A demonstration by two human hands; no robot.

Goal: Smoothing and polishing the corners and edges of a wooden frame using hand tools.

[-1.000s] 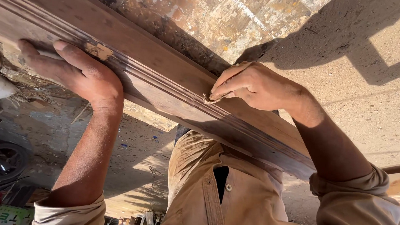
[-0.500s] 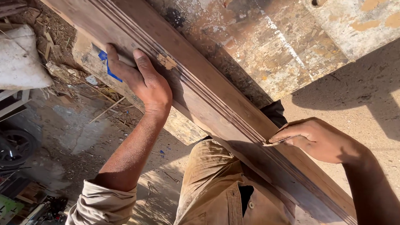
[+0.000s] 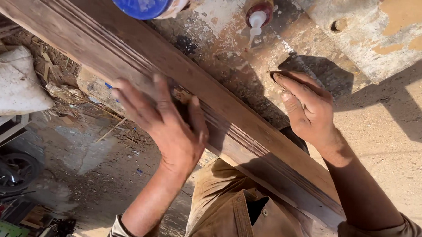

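Risk sits with the long dark-brown moulded wooden board (image 3: 248, 135), lying slantwise over the stained, paint-flecked surface (image 3: 369, 30) and past its edge; only the left hand (image 3: 170, 123) presses on it with fingers spread, so it could skid or tip; the right hand (image 3: 305, 109), loosely curled and holding nothing, rests on the surface near a small glue bottle (image 3: 258, 15) it could knock. Half a second ago that right hand was lower, pinching the board's edge; the left has slid down the moulding.

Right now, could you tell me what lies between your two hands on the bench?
In the head view, the grooved wooden moulding runs between the left hand and the right hand, with a strip of stained benchtop beyond it.
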